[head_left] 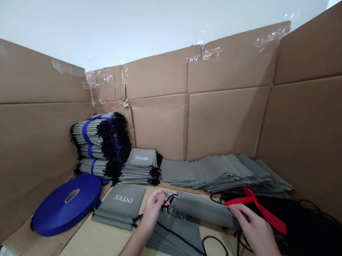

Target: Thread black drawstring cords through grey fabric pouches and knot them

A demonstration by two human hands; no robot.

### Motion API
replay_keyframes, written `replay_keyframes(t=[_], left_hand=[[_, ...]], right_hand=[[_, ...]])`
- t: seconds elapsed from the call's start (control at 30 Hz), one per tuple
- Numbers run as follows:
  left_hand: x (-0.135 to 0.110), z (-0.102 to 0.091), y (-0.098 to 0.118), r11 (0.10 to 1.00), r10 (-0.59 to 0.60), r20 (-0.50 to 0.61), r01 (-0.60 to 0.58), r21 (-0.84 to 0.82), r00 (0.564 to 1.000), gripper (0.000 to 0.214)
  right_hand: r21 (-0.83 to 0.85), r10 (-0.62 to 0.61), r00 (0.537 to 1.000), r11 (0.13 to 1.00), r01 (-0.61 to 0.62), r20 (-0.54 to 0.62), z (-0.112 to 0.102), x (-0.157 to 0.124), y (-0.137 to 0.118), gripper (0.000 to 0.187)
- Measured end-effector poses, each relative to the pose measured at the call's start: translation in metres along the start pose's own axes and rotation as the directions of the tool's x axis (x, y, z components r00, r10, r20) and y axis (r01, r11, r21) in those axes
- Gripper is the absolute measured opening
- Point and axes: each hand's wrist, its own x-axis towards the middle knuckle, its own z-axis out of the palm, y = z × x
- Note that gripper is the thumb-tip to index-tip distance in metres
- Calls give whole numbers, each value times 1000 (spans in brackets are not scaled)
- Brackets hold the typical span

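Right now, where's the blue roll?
The blue roll lies at left in the head view, just in front of the strapped stack of bags.

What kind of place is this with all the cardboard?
Probably a workbench in a workshop or packing room. You can tell by the tied bundles, the big blue roll, and the gray pouch held between the left hand and right hand.

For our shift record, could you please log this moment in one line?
left hand: pinching black cord | right hand: holding gray pouch | nearby: blue ribbon roll, banded pouches, red ribbon
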Motion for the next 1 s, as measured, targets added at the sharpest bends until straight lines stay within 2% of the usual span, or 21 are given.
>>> replay_keyframes(t=[0.13,0.33,0.5,0.6,0.67,0.77,0.83,0.9,1.0], left_hand=[[2,1,-4,999,12,-28,-11,45,1000,37],[-3,3,0,991,18,-33,-13,134,999,20],[-9,4,8,944,61,45,-72,322,997,15],[-12,5,12,908,81,54,-96,408,995,15],[-12,5,14,857,151,51,-156,492,987,15],[-12,5,17,754,292,80,-280,594,953,14],[-13,6,18,724,326,120,-329,606,938,12],[-14,8,18,732,311,146,-335,593,939,12],[-14,10,18,822,252,78,-256,509,965,17]], right_hand=[[-24,-69,997,997,68,-42,-3,1,1,41],[-50,-143,989,989,140,-48,-6,7,15,38],[-52,-83,997,995,82,0,-10,12,19,36],[-35,-75,996,996,77,50,-12,14,16,36],[-26,-84,993,996,86,80,-14,15,16,36],[-24,-78,990,996,81,119,-14,14,18,36],[-12,-91,985,995,94,149,-11,14,22,35],[4,-112,979,994,114,170,-6,13,26,34],[-1,-117,980,993,119,162,-1,12,31,34]])
